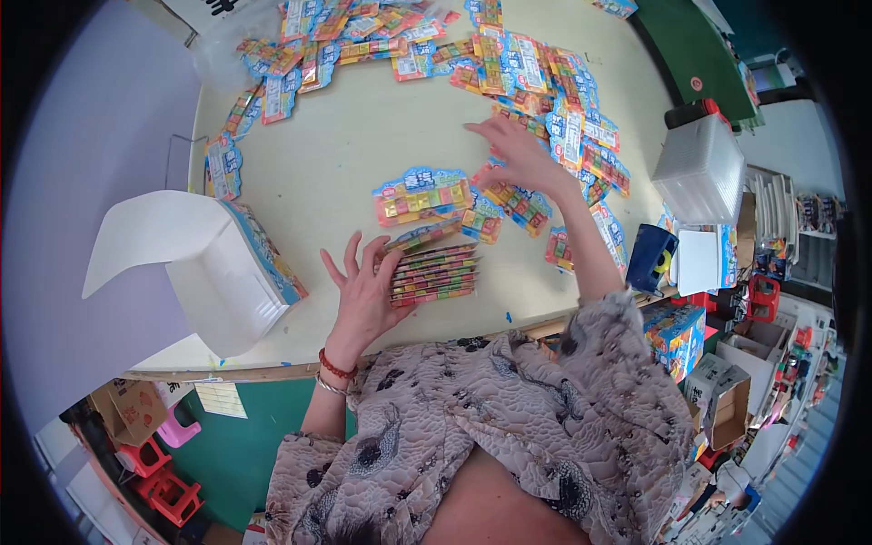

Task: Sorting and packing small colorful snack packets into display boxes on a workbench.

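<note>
Packets [509, 195] partly hidden under right hand [520, 154], far ones blurred.

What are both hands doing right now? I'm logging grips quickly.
Left hand: open, fingers spread, resting against the stack of packets.
Right hand: open, flat on the loose packets, gripping nothing.

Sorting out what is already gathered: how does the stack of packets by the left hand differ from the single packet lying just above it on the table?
The stack of packets is many packets piled with edges squared up; the single packet lies alone, flat and face up. The left hand rests against the stack's side; the single packet is untouched, and the right hand reaches past it to the scattered packets. Both are the same colourful blue-edged kind.
</note>
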Action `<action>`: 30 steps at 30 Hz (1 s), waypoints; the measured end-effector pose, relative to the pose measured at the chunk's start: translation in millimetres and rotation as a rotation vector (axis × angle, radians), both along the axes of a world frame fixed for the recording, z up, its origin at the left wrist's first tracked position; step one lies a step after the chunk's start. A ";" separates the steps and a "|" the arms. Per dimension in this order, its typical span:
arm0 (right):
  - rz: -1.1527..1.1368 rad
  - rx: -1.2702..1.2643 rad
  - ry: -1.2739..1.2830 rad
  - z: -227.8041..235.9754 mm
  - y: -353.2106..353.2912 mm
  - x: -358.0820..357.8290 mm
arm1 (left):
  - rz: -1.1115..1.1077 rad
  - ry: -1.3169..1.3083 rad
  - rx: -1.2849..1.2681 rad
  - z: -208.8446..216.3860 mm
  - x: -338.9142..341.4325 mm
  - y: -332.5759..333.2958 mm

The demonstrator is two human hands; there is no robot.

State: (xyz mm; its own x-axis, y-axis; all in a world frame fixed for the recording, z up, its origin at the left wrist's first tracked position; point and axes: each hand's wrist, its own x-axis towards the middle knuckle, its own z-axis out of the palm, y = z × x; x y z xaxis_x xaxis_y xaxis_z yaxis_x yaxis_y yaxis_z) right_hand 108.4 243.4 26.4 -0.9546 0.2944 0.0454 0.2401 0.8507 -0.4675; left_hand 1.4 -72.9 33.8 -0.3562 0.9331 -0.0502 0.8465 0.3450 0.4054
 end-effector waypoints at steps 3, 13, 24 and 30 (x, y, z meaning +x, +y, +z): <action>0.181 0.041 -0.146 -9.3 -12.9 -27.7 | -0.070 -0.035 0.072 -16.3 -3.6 -0.3; 0.424 -0.346 -0.130 -17.3 -71.1 -36.5 | 0.005 -0.201 0.358 -40.3 1.8 -15.0; -0.636 0.378 -0.092 2.8 18.5 17.2 | -0.100 -0.502 0.299 -45.3 -8.3 -9.0; -0.685 0.665 -0.178 -58.8 49.2 73.2 | -0.118 -0.550 0.334 -46.1 -6.4 -5.4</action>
